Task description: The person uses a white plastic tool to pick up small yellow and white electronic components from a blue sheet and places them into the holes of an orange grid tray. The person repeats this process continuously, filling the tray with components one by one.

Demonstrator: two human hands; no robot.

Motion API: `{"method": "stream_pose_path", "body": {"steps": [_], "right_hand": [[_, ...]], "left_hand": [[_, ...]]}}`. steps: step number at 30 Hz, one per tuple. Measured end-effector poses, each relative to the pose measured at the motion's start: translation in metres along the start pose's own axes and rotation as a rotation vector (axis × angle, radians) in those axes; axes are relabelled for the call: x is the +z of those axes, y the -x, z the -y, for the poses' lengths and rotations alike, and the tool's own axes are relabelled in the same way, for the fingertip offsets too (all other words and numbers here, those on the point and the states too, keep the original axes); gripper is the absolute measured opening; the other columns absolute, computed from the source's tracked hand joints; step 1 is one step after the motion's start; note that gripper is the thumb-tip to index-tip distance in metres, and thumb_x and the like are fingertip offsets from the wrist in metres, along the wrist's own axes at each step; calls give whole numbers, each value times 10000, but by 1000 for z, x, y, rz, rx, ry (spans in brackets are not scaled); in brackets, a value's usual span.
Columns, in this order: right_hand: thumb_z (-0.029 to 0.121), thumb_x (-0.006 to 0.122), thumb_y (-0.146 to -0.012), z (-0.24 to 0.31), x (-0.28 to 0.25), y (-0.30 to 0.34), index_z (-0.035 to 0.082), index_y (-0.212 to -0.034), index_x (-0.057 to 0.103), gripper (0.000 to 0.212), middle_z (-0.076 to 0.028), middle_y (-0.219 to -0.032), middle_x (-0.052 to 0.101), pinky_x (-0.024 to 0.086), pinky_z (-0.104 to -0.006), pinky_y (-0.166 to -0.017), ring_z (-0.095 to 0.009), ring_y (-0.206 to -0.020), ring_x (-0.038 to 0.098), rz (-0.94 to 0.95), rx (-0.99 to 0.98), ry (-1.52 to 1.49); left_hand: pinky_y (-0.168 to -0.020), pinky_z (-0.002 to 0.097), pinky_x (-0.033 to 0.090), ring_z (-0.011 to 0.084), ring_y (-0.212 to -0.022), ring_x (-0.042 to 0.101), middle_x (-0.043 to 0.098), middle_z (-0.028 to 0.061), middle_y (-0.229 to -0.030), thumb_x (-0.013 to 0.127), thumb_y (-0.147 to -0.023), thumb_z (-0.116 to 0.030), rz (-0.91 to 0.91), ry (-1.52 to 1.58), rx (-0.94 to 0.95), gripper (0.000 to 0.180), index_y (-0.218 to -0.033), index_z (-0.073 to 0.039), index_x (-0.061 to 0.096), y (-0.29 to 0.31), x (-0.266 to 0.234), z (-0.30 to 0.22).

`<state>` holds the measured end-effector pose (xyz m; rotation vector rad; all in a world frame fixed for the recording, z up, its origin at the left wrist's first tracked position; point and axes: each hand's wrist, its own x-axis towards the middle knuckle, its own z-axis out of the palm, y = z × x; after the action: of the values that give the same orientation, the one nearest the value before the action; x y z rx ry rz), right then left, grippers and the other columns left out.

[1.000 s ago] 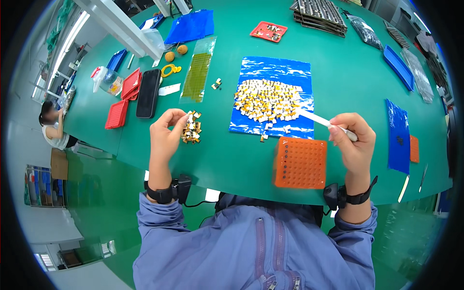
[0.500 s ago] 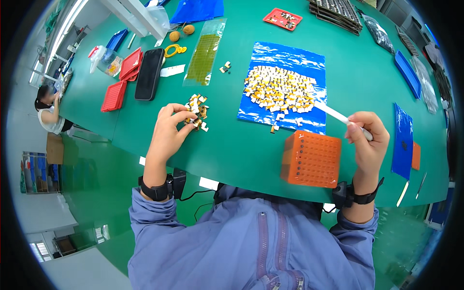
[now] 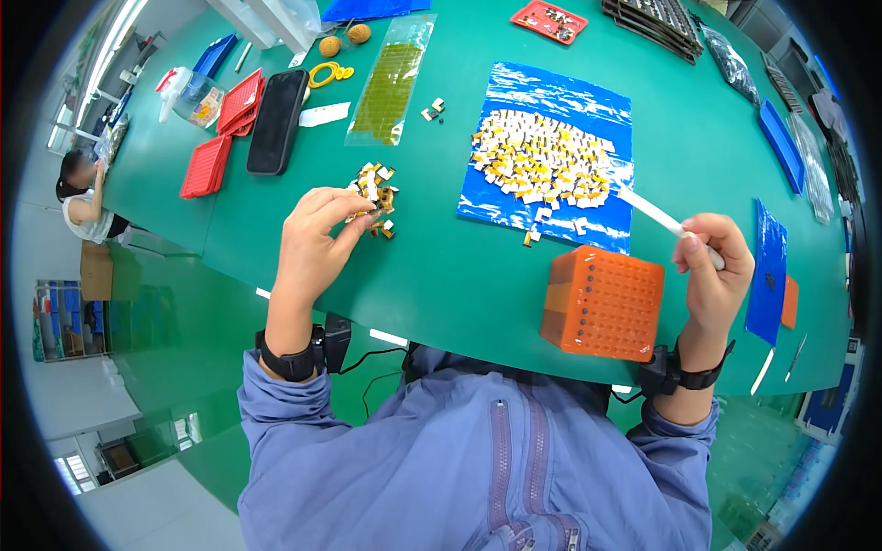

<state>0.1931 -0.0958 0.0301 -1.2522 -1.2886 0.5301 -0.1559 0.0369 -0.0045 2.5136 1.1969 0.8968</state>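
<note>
One pile (image 3: 369, 180): left hand (image 3: 315, 237) there, nearly closed, hold unclear
White stick (image 3: 657, 214): gripped in right hand (image 3: 717, 266)
Orange block (image 3: 617, 303): dark bits (image 3: 585, 300) along one column only
Blue sheet (image 3: 556, 87): loose pieces (image 3: 542, 156) heaped

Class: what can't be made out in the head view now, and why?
In the head view:
Whether the left hand pinches anything: it overlaps the small pile.
Part of the white tool: covered by the right hand.
Lower layers of the large heap: buried under other pieces.
Far part of the upper blue sheet: cut off by the top edge.
</note>
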Motion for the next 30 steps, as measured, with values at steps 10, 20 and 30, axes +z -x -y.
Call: {"method": "stream_pose_path", "body": {"steps": [10, 20, 30], "right_hand": [[-8, 577, -783, -4, -2, 0, -12, -848, 564, 66, -25, -674, 541, 336, -162, -465, -53, -553, 484, 18, -8, 7], [-15, 572, -783, -3, -2, 0, -17, -854, 562, 72, -30, -691, 543, 338, -162, -466, -54, -555, 484, 8, 6, 5], [-20, 594, -765, 3, -2, 0, -21, -839, 580, 75, -13, -655, 544, 348, -163, -482, -46, -566, 484, -10, 30, -5]], "left_hand": [[-655, 291, 455, 205, -749, 573, 598, 58, -755, 664, -642, 5, -89, -38, 62, 137, -757, -38, 604, 3, 12, -3], [-651, 292, 452, 202, -738, 570, 594, 59, -738, 672, -637, 3, -101, -38, 43, 137, -750, -38, 607, 1, 12, -4], [-670, 329, 446, 240, -776, 552, 550, 73, -802, 648, -671, -26, 29, -37, -88, 155, -817, -32, 597, 1, 6, -20]]}}
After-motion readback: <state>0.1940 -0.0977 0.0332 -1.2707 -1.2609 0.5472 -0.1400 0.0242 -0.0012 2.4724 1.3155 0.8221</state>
